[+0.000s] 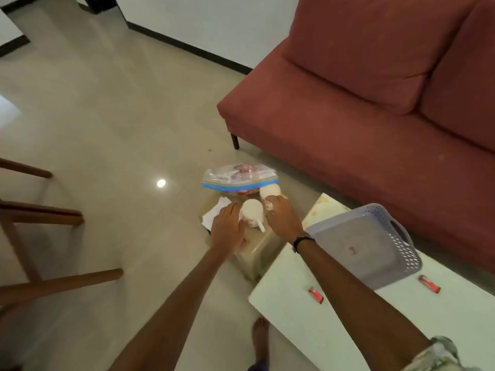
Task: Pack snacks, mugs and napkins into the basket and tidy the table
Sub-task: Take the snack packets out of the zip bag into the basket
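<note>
A: Right, where are both hands?

B: Over the small beige stool-like desk (257, 245) on the floor. The left hand (227, 228) lies palm down, its fingers (232, 210) spread loosely over the white paper napkins (214, 212) and touching the side of the nearer white ceramic mug (253, 214). It is not closed round anything.

A: And the right?

B: The right hand (282, 218), with a dark beaded bracelet (302, 241) at the wrist, reaches to the second white ceramic mug (269, 194). Its fingers curl against that mug's lower side, but whether they actually grip it I cannot tell; the picture is blurred there.

A: How do the mugs lie?

B: Both seem tipped on their sides. The nearer one has its handle pointing toward the person, between the two hands. The farther one lies just behind it, beside the clear zip bag of snacks with a blue seal strip (239, 179), which rests at the far edge of the small desk.

A: The basket?

B: The grey perforated plastic basket (375, 242) stands on the long white desk (308, 317) to the right, well apart from the mugs, and looks tilted. Two small red packets (316, 295) lie on that desk, one near the forearm, one nearer the basket's right corner.

A: Anything else?

B: A red fabric sofa (375, 103) behind, wooden chair legs (53, 279) at left, a bare foot (260, 336) on the tiled floor (107, 116).
</note>
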### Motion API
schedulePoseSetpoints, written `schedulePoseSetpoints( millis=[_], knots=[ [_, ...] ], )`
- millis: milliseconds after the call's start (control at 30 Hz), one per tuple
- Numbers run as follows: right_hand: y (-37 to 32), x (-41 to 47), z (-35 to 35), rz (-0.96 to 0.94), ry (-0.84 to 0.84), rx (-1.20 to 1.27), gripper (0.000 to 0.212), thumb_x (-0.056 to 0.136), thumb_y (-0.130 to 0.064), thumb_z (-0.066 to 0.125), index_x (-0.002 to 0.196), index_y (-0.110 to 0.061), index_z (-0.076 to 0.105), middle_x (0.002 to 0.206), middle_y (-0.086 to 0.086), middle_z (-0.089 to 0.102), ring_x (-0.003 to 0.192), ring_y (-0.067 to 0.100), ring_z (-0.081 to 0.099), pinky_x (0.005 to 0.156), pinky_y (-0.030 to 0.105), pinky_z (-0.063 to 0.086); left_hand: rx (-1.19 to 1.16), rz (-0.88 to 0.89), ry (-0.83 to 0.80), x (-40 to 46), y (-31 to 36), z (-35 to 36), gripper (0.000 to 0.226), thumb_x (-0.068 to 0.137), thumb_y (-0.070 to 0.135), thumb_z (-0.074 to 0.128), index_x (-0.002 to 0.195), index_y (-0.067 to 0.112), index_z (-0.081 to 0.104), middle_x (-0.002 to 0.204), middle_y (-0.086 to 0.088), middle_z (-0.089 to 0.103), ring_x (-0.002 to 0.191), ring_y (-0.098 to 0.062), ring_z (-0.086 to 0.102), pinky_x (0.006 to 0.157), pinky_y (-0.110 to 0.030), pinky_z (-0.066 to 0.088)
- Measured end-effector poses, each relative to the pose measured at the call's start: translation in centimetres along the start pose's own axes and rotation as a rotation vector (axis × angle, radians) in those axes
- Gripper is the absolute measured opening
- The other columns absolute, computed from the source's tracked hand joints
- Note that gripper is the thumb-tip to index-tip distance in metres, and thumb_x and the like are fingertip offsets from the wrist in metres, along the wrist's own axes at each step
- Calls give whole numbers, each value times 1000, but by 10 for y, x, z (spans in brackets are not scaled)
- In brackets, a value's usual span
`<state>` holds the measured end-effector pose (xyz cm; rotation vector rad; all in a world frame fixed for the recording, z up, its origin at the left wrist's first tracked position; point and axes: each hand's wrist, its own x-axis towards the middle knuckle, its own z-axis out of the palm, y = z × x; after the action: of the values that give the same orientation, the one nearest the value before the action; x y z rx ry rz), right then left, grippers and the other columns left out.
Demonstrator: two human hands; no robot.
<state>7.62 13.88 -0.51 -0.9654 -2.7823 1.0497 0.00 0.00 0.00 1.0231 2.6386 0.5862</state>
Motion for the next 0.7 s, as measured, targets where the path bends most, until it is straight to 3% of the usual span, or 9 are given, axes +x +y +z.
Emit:
schedulePoseSetpoints(
  millis=[133, 233, 333, 433, 500, 633, 700],
  knots=[
    [-13, 59, 31, -135, 66, -151, 45, 74, 3, 52, 118, -5, 56, 122, 13, 59, 115, 31, 52, 90, 35, 42, 99, 14, 33, 49, -42, 5, 46, 84, 8, 57, 129, 5, 51, 134, -14, 54, 125, -30, 49, 99, -39, 42],
    [-14, 100, 56, -248, 120, -300, 48, 69, 10, 56, 115, -4, 59, 120, 17, 62, 115, 35, 56, 95, 42, 46, 166, 64, 71, 79, -70, 16, 51, 79, 3, 63, 129, 5, 51, 136, -14, 54, 126, -31, 50, 97, -41, 46],
    [-8, 130, 71, -293, 119, -404, 44, 71, 1, 70, 113, -7, 60, 118, 17, 63, 111, 34, 58, 99, 45, 45, 207, 105, 96, 99, -89, 26, 52, 78, 4, 66, 128, 5, 53, 133, -14, 57, 124, -31, 53, 99, -42, 46],
    [-4, 150, 72, -333, 111, -448, 17, 73, -10, 72, 88, -6, 66, 87, 15, 70, 82, 33, 66, 82, 43, 53, 225, 128, 106, 111, -101, 34, 51, 76, 5, 68, 126, 4, 54, 131, -14, 58, 122, -32, 55, 100, -44, 46],
    [-4, 156, 69, -334, 68, -483, 12, 71, -11, 74, 76, -8, 65, 70, 11, 69, 65, 31, 64, 67, 37, 52, 234, 141, 103, 115, -104, 35, 52, 74, 6, 70, 124, 4, 55, 129, -14, 60, 120, -32, 56, 98, -43, 48],
    [-13, 166, 54, -332, 107, -420, 32, 71, -21, 79, 99, -12, 66, 95, 9, 73, 83, 27, 69, 70, 33, 53, 176, 117, 126, 122, -98, 29, 56, 78, 4, 65, 132, 5, 48, 135, -14, 55, 125, -32, 51, 101, -43, 44],
    [-25, 174, 39, -344, 170, -334, 25, 73, -13, 76, 96, -8, 68, 91, 13, 73, 81, 30, 68, 66, 35, 54, 124, 90, 176, 129, -89, 19, 58, 81, 3, 61, 136, 5, 43, 139, -13, 51, 130, -32, 46, 102, -43, 42]
  ],
)
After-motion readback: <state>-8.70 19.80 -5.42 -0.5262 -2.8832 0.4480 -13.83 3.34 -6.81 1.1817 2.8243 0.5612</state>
